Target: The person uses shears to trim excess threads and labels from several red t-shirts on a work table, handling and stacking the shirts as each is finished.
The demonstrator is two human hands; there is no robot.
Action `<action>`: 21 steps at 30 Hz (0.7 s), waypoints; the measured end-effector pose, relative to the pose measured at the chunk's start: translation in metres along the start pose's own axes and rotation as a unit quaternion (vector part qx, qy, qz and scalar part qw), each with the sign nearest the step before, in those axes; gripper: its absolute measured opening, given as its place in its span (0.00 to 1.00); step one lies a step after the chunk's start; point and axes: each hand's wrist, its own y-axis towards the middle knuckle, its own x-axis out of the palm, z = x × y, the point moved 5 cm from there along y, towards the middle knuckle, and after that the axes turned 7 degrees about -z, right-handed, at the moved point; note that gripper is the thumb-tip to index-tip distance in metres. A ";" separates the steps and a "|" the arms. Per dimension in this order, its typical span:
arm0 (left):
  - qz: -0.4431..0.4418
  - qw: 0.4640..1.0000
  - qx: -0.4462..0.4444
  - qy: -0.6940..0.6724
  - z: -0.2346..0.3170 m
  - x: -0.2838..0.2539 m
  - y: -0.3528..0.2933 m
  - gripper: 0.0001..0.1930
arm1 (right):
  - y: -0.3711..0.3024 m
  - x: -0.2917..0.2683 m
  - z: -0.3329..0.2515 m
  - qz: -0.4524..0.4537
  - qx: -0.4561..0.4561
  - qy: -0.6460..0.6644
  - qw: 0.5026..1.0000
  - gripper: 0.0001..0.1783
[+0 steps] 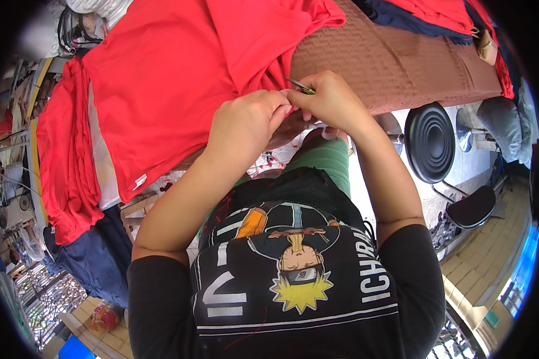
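A large red garment (167, 66) lies spread over the table, its near edge hanging toward my lap. My left hand (242, 122) is closed, pinching a bit of the garment's edge between thumb and fingers. My right hand (335, 102) meets it fingertip to fingertip. In the right hand's grip sit small thread snips (305, 88) with a green part; their dark blade points up and left past the fingers. The right fingertips are partly hidden, so whether they also touch the cloth I cannot tell.
A brown patterned cover (395, 66) lies on the table to the right. Folded red garments (69, 143) hang at the left above navy cloth (99, 254). More red cloth (440, 7) and navy cloth (416, 27) lie far right. A round black stool (430, 142) stands beside the table.
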 end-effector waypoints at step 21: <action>0.131 0.947 0.007 -0.294 -0.005 -0.004 -0.037 0.05 | -0.022 0.013 0.023 0.110 -0.213 0.229 0.943 0.14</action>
